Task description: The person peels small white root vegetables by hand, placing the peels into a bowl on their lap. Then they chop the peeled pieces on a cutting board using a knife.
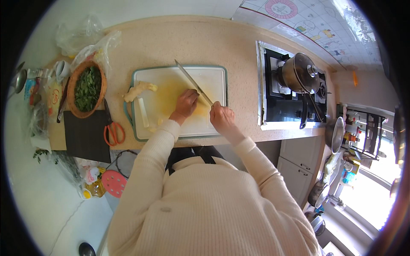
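My right hand [222, 117] is closed around the handle of a kitchen knife [193, 81], whose blade slants up and left across a white cutting board with a green rim [179, 70]. Beside the blade, my left hand [186, 103] rests on the board with curled fingers; whatever lies under them is hidden. A piece of ginger root [139, 91] lies over the board's upper left edge, and a pale white strip [143, 112] is below it. Small yellowish pieces [160, 121] lie near my left wrist. A yellow stain marks the middle of the board.
Left of the board are red-handled scissors [114, 133], a dark mat [85, 134], a basket of leafy greens [87, 89] and plastic bags [96, 48]. On the right, a lidded pot [296, 73] stands on a gas hob [275, 112], its handle pointing towards the counter's front edge.
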